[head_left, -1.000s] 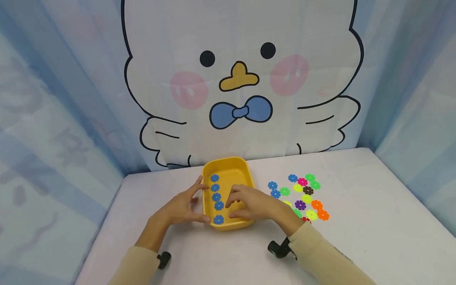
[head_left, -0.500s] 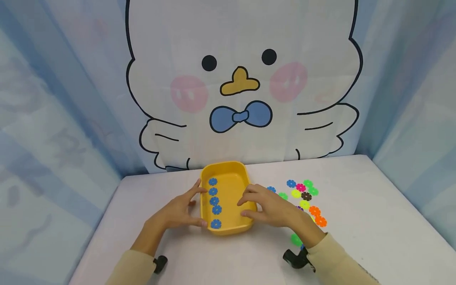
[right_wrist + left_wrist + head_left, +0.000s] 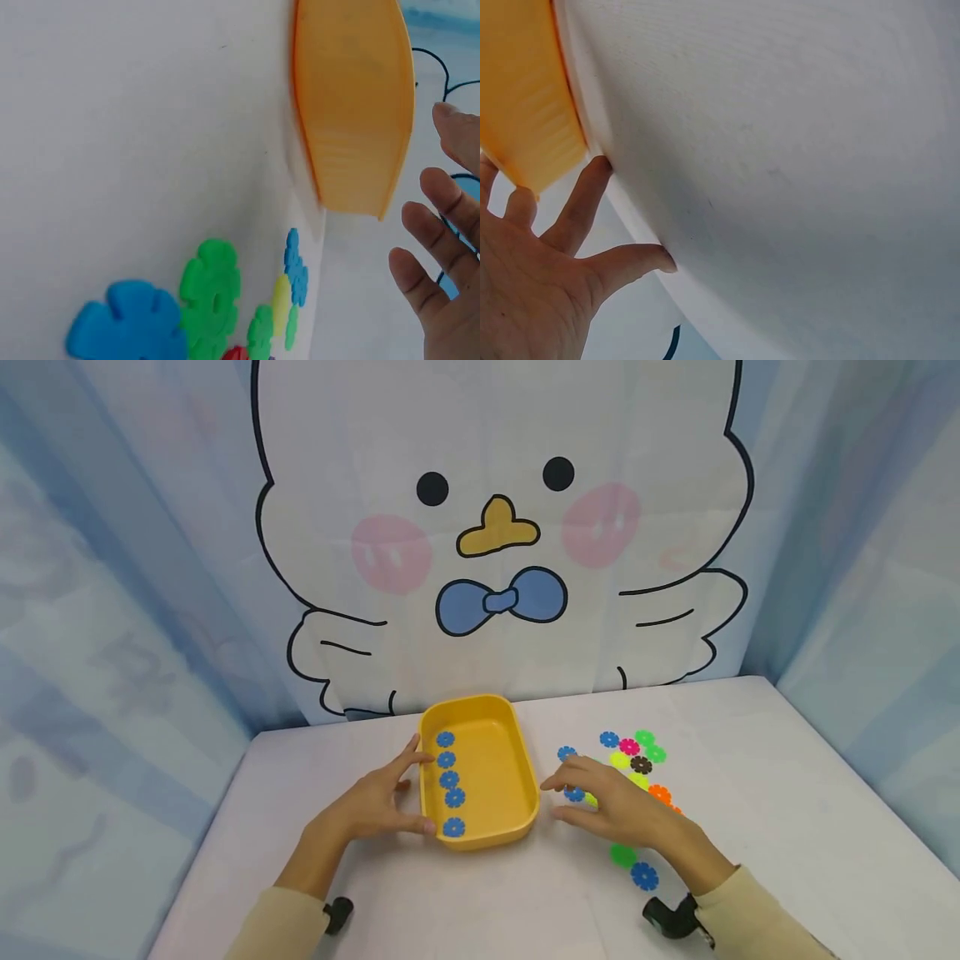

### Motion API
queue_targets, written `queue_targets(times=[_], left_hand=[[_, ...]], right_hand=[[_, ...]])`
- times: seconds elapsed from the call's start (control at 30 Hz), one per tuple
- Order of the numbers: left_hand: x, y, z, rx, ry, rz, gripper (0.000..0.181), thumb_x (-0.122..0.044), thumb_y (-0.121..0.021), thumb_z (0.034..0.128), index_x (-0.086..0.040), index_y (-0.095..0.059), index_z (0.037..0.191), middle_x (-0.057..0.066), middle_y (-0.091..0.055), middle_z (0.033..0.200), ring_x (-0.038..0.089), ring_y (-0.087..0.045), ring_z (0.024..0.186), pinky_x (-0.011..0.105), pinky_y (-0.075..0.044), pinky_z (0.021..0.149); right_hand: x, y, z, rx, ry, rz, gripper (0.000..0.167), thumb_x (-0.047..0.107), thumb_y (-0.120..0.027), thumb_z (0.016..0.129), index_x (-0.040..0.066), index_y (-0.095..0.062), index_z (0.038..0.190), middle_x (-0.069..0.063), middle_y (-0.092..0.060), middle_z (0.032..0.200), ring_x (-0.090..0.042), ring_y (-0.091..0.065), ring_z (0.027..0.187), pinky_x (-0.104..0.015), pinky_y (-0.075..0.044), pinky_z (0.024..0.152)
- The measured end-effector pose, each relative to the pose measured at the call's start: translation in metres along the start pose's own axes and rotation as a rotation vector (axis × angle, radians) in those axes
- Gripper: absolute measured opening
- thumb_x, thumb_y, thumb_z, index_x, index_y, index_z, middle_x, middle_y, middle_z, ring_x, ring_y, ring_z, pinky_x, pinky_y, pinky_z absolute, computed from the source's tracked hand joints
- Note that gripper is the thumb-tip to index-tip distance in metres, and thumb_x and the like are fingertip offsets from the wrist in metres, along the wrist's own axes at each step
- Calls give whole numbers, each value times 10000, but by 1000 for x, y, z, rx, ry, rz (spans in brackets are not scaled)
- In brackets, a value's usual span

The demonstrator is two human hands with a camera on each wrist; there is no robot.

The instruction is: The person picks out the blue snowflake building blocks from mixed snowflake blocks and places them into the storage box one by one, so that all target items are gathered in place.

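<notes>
A yellow tray [image 3: 498,777] stands on the table, with several blue flower-shaped discs [image 3: 449,779] in a column along its left side. My left hand [image 3: 369,802] is at the tray's left edge, its fingers spread and their tips touching the rim. The left wrist view shows this hand's thumb and fingers apart beside the tray's wall [image 3: 532,90]. My right hand [image 3: 618,802] hovers to the right of the tray with nothing in it, its fingers loosely bent and apart. Beneath and behind it lie loose flower discs, partly hidden by the hand.
Loose discs lie right of the tray: green [image 3: 656,754], pink [image 3: 629,747], dark brown [image 3: 641,765] and orange [image 3: 660,794]. Nearer the front are a green disc [image 3: 623,856] and a blue disc [image 3: 644,876]. A curtain with a cartoon bird [image 3: 495,652] hangs behind the table [image 3: 787,827].
My right hand has moved from above the inside of the tray to the right, out over the loose discs. My left hand has stayed at the tray's left edge.
</notes>
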State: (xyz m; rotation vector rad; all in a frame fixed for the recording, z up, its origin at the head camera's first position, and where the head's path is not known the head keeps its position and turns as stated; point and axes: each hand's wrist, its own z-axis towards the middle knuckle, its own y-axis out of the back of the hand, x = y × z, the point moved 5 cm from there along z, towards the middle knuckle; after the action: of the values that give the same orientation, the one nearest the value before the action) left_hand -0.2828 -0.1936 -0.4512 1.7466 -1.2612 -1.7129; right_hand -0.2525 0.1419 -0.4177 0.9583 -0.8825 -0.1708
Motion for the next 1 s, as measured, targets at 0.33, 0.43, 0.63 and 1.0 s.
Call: queue_targets(times=[0.33, 0.43, 0.63, 1.0], left_hand=[[-1, -2, 1, 4, -2, -4, 1062, -664, -889, 649, -378, -395, 1544, -183, -30, 1712, 322, -566, 1358, 591, -465, 1091], [-2, -1, 0, -1, -7, 11, 1065, -678, -879, 650, -381, -388, 1548, -186, -30, 1713, 316, -569, 1355, 602, -455, 1097], [-1, 1, -1, 5, 3, 20, 1082, -685, -881, 641, -388, -380, 1553, -188, -31, 1713, 310, -565, 1359, 612, -441, 1107], [0, 2, -1, -1, -3, 12, 1075, -674, -885, 643, -389, -387, 1552, -203, -30, 1707, 298, -566, 1359, 577, -463, 1100]], right_hand=[[-9, 7, -23, 7, -24, -17, 275, 326, -741, 962, 230, -704, 1218, 34, -664, 1143, -186, -637, 1053, -395, -594, 923], [-13, 11, -28, 20, -52, -33, 295, 306, -765, 944, 223, -706, 1222, 40, -667, 1152, -172, -634, 1065, -398, -587, 933], [-20, 19, -40, 60, -154, -31, 325, 358, -785, 919, 203, -721, 1197, 51, -688, 1125, -171, -637, 1021, -366, -602, 894], [-34, 18, -60, 158, -256, -30, 341, 428, -815, 872, 250, -721, 1147, 120, -661, 1059, -119, -608, 992, -296, -590, 867]])
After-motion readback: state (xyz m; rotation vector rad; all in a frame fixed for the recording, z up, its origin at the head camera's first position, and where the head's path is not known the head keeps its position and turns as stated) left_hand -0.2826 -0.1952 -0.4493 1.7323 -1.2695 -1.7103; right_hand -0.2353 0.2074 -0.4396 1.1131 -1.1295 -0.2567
